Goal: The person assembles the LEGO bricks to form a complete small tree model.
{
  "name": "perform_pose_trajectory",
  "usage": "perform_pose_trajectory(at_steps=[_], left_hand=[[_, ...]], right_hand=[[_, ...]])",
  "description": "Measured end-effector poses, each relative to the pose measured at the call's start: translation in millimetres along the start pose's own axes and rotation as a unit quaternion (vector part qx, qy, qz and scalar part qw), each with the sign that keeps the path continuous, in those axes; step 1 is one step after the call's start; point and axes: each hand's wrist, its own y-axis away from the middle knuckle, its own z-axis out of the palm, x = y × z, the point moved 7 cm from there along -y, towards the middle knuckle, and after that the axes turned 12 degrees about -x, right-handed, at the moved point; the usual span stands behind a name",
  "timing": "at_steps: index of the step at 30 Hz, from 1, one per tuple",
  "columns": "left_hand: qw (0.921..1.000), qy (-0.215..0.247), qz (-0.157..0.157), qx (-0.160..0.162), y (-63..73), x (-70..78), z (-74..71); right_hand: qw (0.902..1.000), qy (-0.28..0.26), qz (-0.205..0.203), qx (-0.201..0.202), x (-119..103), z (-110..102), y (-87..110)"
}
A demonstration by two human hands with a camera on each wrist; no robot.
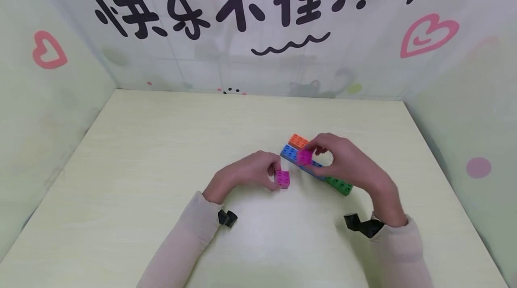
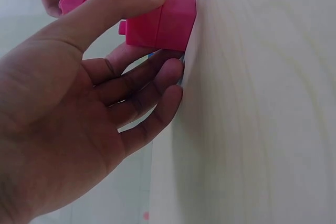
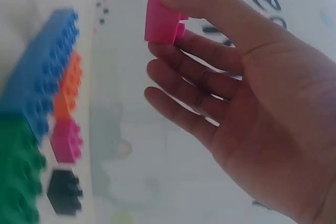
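My left hand (image 1: 255,169) pinches a pink block (image 1: 282,179) between thumb and fingers, low at the tabletop. A seam across this block (image 2: 161,22) shows two bricks stacked together in the left wrist view. Raised over the row of bricks, my right hand (image 1: 343,160) holds a pink toy brick (image 1: 304,157) by thumb and fingertips. The studs of that brick (image 3: 161,14) face the palm in the right wrist view. Beneath it lie blue bricks (image 1: 288,152), partly covered by the hand.
A green brick (image 1: 339,185) continues the blue row toward the near right. Behind the row sit an orange brick (image 1: 297,141), another pink brick (image 3: 64,140) and a dark brick (image 3: 63,192); the last two are hidden in the head view. Printed walls (image 1: 258,72) border the table.
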Motion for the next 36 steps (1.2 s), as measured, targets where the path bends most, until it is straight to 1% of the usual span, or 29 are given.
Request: perform_pose_trajectory(at_steps=[2,7,10,14,18,28,36], left_hand=[[1.0,0.004,0.002,-0.001,0.0,0.0,-0.5],[0.9999,0.015,0.001,-0.005,0.3,0.6,-0.7],[0.9999,0.014,0.003,-0.004,-0.1,0.7,-1.0],[0.9999,0.015,0.007,-0.003,-0.5,0.8,-1.8],[0.9997,0.019,0.012,-0.004,-0.3,1.0,-2.2],[0.9999,0.011,0.01,-0.001,-0.7,1.9,-1.9],[0.9999,0.009,0.011,0.004,-2.3,0.8,-0.2]], right_hand=[[0.9997,-0.007,-0.024,-0.008,-10,9,-7.7],[0.9987,-0.011,-0.036,-0.035,-20,27,-19.0],[0.9981,-0.002,-0.047,-0.041,-22,33,-21.4],[0.9976,0.015,-0.053,-0.044,-22,37,-23.5],[0.9974,0.03,-0.047,-0.045,-21,39,-24.9],[0.9965,0.034,-0.055,-0.053,-24,40,-25.2],[0.9964,0.037,-0.052,-0.056,-24,42,-24.5]])
